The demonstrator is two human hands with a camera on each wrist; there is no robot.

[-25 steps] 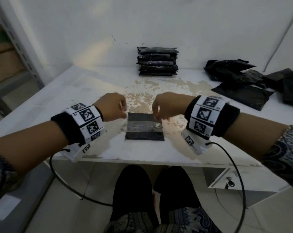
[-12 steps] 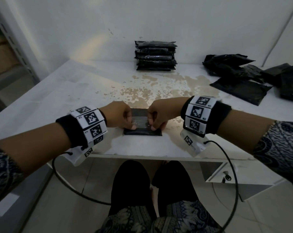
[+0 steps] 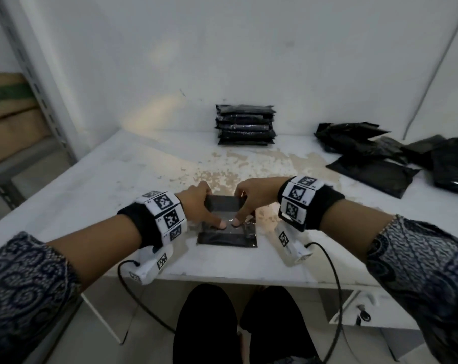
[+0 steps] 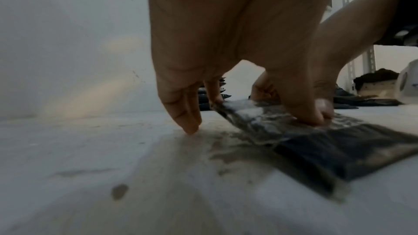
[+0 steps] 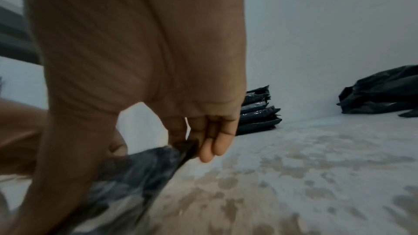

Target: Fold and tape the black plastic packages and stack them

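A folded black package (image 3: pixel 226 239) with a clear tape band across it lies near the table's front edge. My left hand (image 3: pixel 209 208) and right hand (image 3: pixel 245 206) both grip it. The thumbs press side by side on the tape, and the fingers curl round its raised far edge. In the left wrist view my left thumb (image 4: pixel 305 117) pushes down on the shiny tape of the package (image 4: pixel 316 155). The right wrist view shows my fingers (image 5: pixel 210 147) hooked on the package's (image 5: pixel 140 167) edge. A neat stack of taped packages (image 3: pixel 245 124) stands at the back by the wall.
A loose pile of unfolded black bags (image 3: pixel 367 151) covers the table's right side, also seen as the bag pile (image 5: pixel 384 92). The white table (image 3: pixel 91 195) has worn brown patches. A metal shelf (image 3: pixel 38 95) stands at left. A drawer with a key (image 3: pixel 364 315) hangs below right.
My hands were apart with the tape stretched over the package, then came down on it. Now the thumbs meet at the middle and the fingers have lifted the far edge.
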